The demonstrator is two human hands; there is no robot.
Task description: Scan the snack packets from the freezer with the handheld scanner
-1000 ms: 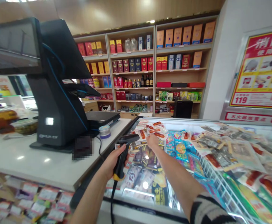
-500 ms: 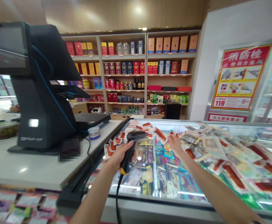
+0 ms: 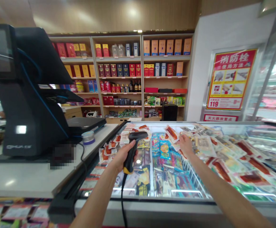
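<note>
Freezer [image 3: 175, 208] before me contains blue packets [image 3: 165, 149], a yellow packet [image 3: 144, 181] and a wire basket [image 3: 192, 173]; loose packs [image 3: 222, 169] spread above. My left hand [image 3: 122, 156] is clamped on the scanner [image 3: 131, 152], hiding some contents. My right hand [image 3: 185, 145] pinches a sausage pack [image 3: 171, 133] just above the blue packets. On the desk [image 3: 26, 180] stand a till [image 3: 33, 118] and a tub [image 3: 88, 138]; shelves [image 3: 165, 58] rise behind. Since a second ago, my right hand has moved rightward, away from the scanner.
</note>
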